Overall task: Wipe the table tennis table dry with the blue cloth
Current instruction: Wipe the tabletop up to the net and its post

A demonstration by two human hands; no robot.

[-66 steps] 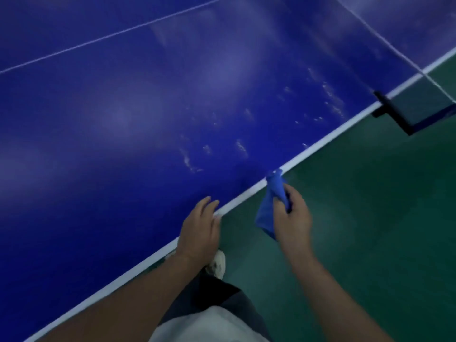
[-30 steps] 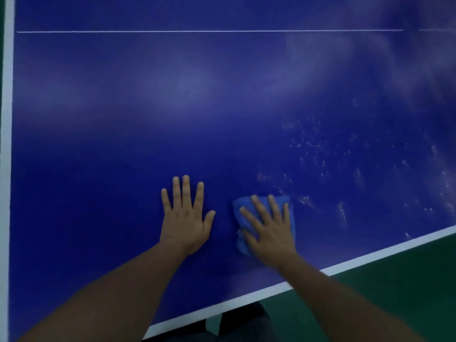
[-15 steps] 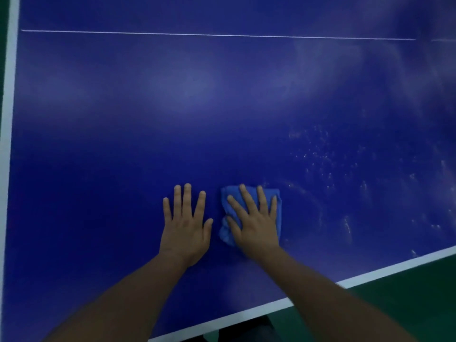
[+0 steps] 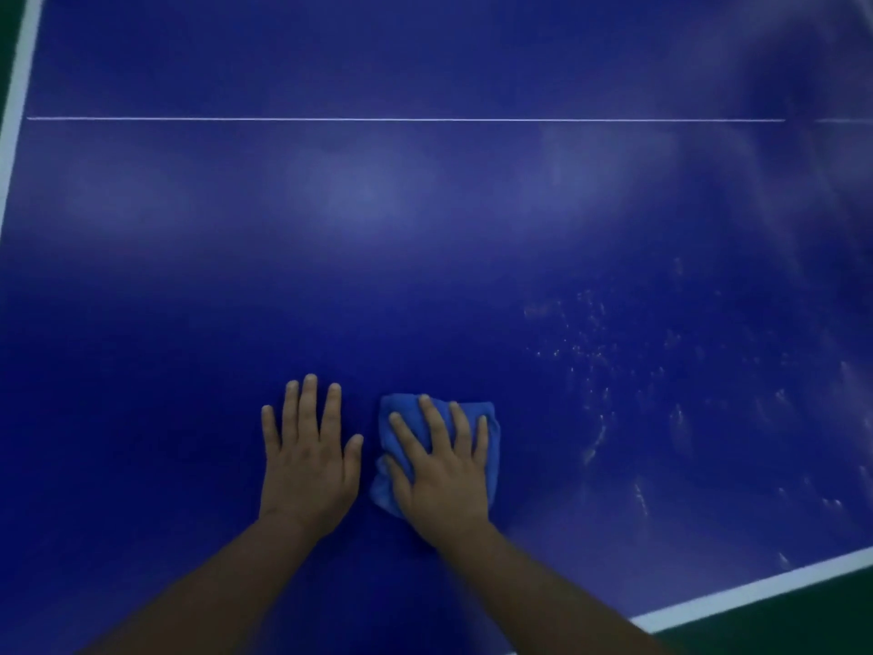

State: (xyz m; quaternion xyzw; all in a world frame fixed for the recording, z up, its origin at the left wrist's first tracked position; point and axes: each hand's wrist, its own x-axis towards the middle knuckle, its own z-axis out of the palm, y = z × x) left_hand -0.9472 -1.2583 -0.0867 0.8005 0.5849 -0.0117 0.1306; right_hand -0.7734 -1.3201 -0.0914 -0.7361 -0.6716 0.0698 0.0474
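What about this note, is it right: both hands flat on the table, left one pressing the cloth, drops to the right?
No: the head view shows the right hand pressing the cloth; the left hand lies bare on the table. The rest holds, with drops to the right.

One head-worn wide-angle camera looks forward and steeply down, close above the left hand (image 4: 307, 465) and right hand (image 4: 441, 475) on the table tennis table (image 4: 425, 276); a thin white line (image 4: 406, 119) lies well beyond the hands.
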